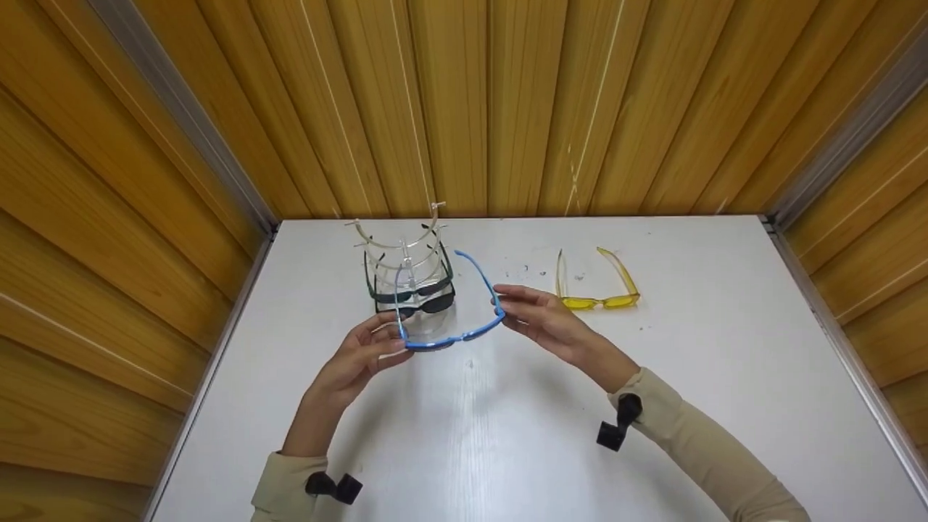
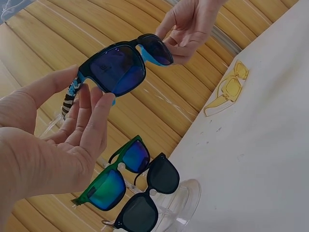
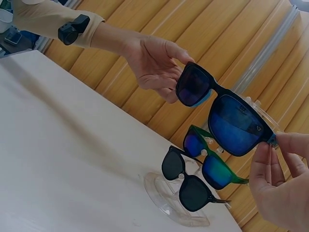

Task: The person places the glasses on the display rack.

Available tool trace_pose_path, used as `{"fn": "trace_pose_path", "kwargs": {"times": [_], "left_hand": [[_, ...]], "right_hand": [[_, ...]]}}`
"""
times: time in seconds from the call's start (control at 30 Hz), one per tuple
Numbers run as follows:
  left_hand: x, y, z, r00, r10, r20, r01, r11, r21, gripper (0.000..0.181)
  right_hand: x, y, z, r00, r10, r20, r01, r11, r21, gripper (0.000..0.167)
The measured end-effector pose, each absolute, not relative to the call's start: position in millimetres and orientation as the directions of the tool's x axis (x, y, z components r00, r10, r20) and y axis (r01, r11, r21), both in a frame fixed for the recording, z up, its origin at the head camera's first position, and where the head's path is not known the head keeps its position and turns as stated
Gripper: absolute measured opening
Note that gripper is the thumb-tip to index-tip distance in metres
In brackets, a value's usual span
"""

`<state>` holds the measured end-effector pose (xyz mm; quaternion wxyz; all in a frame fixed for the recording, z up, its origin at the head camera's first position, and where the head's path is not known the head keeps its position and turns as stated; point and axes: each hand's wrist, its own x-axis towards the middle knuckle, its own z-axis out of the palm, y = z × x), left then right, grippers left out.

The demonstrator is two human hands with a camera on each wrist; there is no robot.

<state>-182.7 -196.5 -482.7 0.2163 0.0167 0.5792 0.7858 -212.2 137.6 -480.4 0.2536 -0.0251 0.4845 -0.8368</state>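
The left hand point(image 1: 362, 355) and right hand point(image 1: 549, 319) pinch the blue sunglasses point(image 1: 435, 345) at centre, above the table point(image 1: 471, 449). Just beyond stands a clear rack point(image 1: 407, 252) with 2 other pairs point(image 1: 438, 302); the tabletop opens rightward past yellow glasses point(image 1: 580, 303) to its right edge.

Ok so stand's point(image 3: 155, 195) left on the table point(image 1: 696, 377), two sunglasses point(image 2: 161, 175) on it, loose pair point(image 1: 578, 303) right, held pair point(image 2: 118, 70) in front.

Hands point(image 3: 282, 181) holding blue-lensed sunglasses point(image 3: 234, 123), green pair point(image 3: 217, 171), black pair point(image 3: 194, 192)
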Motion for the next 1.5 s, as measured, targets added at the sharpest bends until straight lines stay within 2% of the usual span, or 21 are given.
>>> {"fn": "trace_pose_path", "kwargs": {"times": [0.4, 0.93, 1.2, 1.5], "left_hand": [[-187, -203, -474, -0.921, 0.321, -0.220, -0.303, -0.236, 0.923, 0.040], [-199, -217, -471, -0.931, 0.291, -0.221, -0.285, -0.199, 0.938, 0.064], [-208, -220, -468, -0.937, 0.275, -0.216, -0.274, -0.193, 0.942, 0.061], [-217, -227, -468, -0.951, 0.228, -0.207, -0.237, -0.117, 0.964, 0.060]], "right_hand": [[-225, 130, -480, -0.875, -0.447, -0.186, 0.375, -0.384, -0.844, 0.028], [-239, 119, -480, -0.864, -0.485, -0.136, 0.348, -0.378, -0.858, 0.035], [-243, 114, -477, -0.879, -0.448, -0.163, 0.337, -0.342, -0.877, 0.041], [-248, 107, -475, -0.880, -0.442, -0.173, 0.344, -0.344, -0.874, 0.047]]}}
